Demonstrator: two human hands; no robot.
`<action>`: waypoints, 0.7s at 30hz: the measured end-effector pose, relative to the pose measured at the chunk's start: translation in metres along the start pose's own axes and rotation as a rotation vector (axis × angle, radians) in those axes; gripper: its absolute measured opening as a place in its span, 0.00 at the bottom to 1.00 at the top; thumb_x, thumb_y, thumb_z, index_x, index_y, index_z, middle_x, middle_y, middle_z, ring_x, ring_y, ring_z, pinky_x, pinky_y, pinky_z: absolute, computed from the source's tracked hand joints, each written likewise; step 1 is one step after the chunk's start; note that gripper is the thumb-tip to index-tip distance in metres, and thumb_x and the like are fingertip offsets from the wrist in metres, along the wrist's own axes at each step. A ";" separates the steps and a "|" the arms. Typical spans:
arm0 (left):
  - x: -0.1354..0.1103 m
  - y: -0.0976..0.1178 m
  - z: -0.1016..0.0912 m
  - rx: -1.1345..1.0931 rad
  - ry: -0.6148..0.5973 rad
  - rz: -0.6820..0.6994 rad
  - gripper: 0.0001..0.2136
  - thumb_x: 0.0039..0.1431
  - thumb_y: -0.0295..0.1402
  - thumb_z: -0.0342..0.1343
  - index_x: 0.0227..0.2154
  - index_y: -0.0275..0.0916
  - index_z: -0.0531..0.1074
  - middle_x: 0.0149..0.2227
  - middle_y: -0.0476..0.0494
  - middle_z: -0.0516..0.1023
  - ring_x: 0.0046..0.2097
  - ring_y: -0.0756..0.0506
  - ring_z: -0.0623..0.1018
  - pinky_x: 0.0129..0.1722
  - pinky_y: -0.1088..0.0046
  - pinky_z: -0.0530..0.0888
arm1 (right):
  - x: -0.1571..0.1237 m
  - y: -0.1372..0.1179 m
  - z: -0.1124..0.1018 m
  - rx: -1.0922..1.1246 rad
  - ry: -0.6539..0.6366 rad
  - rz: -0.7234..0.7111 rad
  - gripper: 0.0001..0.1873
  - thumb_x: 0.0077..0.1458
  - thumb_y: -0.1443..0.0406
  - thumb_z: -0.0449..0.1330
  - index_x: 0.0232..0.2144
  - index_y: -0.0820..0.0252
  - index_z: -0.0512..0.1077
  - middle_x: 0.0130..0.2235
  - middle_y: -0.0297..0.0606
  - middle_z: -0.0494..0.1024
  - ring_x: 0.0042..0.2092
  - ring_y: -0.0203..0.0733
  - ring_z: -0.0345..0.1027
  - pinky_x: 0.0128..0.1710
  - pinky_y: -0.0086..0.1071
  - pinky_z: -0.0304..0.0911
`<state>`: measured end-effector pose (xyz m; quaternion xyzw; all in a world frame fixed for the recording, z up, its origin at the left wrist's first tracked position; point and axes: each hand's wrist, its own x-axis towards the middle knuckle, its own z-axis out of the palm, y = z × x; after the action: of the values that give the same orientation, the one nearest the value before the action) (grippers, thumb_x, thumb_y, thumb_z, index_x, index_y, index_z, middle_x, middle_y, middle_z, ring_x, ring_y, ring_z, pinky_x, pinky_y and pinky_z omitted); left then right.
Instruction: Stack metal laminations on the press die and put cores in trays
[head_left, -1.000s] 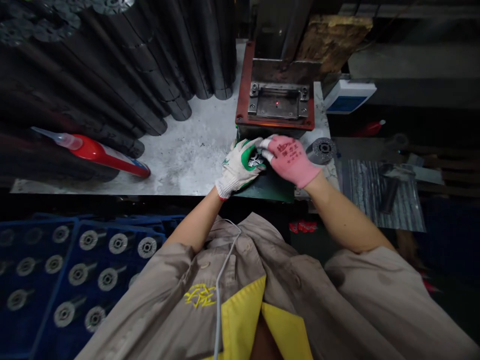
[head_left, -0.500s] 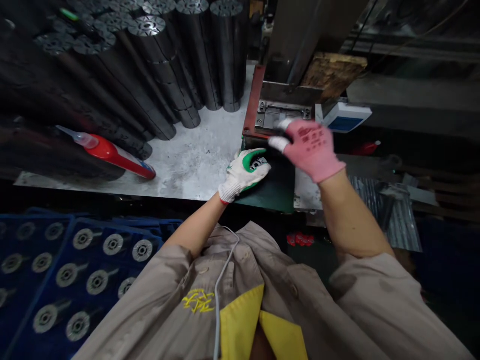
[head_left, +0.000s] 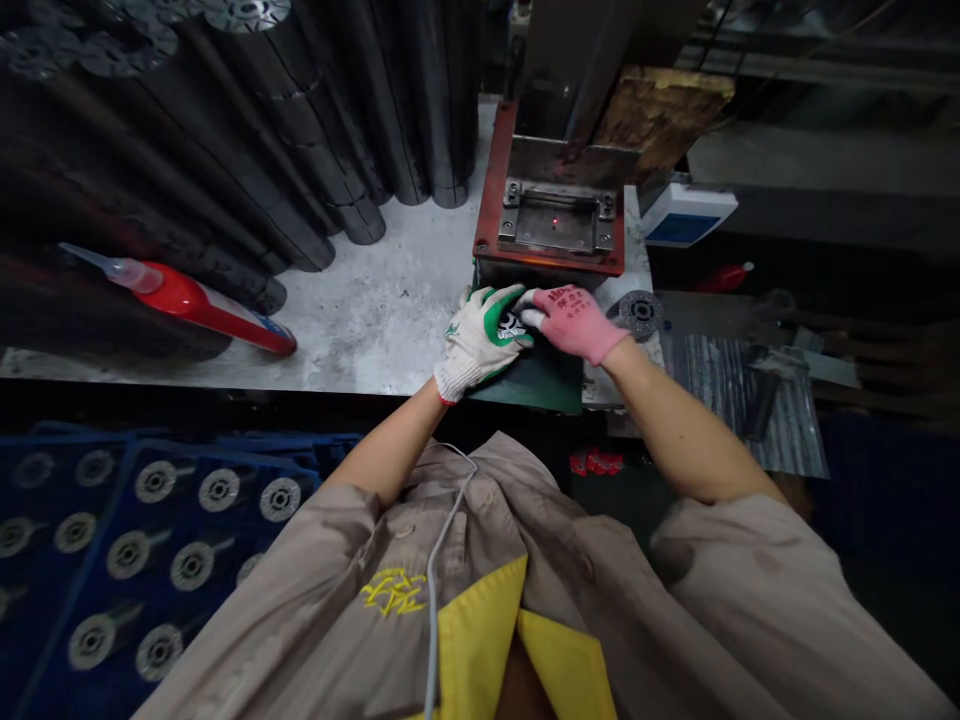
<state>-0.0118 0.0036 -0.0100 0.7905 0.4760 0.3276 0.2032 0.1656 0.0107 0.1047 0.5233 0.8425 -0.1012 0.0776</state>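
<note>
My left hand (head_left: 480, 335), in a white glove with green coating, is wrapped round a slotted round metal core (head_left: 511, 325). The end face of this core shows between thumb and fingers; its body is hidden by the glove. My right hand (head_left: 574, 320), in a pink glove with white fingertips, has its fingers drawn together at the core's right edge. Whatever those fingertips may pinch is too small and dark to make out. Both hands are over a dark green mat (head_left: 551, 380), just in front of a metal fixture (head_left: 559, 222) on a red base (head_left: 486, 215).
Tall stacks of dark cores (head_left: 352, 215) stand at the left. A red bottle (head_left: 202, 308) with a clear nozzle lies before them. Another slotted core (head_left: 639, 315) is beside my right wrist. Blue trays (head_left: 124, 480) hold several shafted cores. A white-cased display (head_left: 690, 215) is behind right.
My right hand has come back from the fixture, down and left, to the core in my left hand. The fixture is uncovered, with a red light spot showing. My left hand keeps its hold.
</note>
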 end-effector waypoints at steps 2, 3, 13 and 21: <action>0.001 0.001 -0.001 0.004 -0.020 0.028 0.36 0.61 0.56 0.65 0.67 0.42 0.70 0.66 0.37 0.75 0.67 0.32 0.72 0.74 0.46 0.61 | 0.005 -0.006 -0.001 -0.062 -0.121 -0.005 0.21 0.74 0.63 0.50 0.58 0.63 0.78 0.57 0.50 0.83 0.59 0.51 0.76 0.59 0.39 0.65; 0.001 0.001 -0.001 0.010 -0.019 0.030 0.36 0.62 0.55 0.65 0.67 0.42 0.70 0.66 0.38 0.75 0.67 0.32 0.73 0.75 0.46 0.61 | 0.006 -0.007 -0.005 -0.096 -0.158 -0.028 0.21 0.73 0.62 0.52 0.58 0.62 0.78 0.57 0.49 0.83 0.59 0.51 0.76 0.59 0.39 0.65; -0.004 -0.002 -0.015 -0.078 -0.039 0.049 0.40 0.63 0.64 0.59 0.68 0.42 0.69 0.67 0.37 0.74 0.70 0.31 0.69 0.75 0.48 0.62 | 0.017 0.004 -0.058 -0.190 0.277 0.318 0.23 0.72 0.54 0.57 0.53 0.70 0.78 0.63 0.60 0.73 0.62 0.66 0.66 0.58 0.50 0.65; -0.004 -0.001 -0.008 -0.006 -0.037 0.059 0.38 0.63 0.59 0.62 0.68 0.39 0.68 0.67 0.36 0.74 0.70 0.32 0.70 0.77 0.46 0.54 | -0.012 -0.015 -0.021 -0.015 0.146 0.090 0.21 0.76 0.61 0.49 0.60 0.60 0.76 0.60 0.47 0.80 0.60 0.52 0.73 0.58 0.42 0.65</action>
<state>-0.0194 0.0004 -0.0065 0.8095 0.4477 0.3202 0.2046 0.1568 -0.0006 0.1293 0.5663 0.8222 -0.0529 0.0244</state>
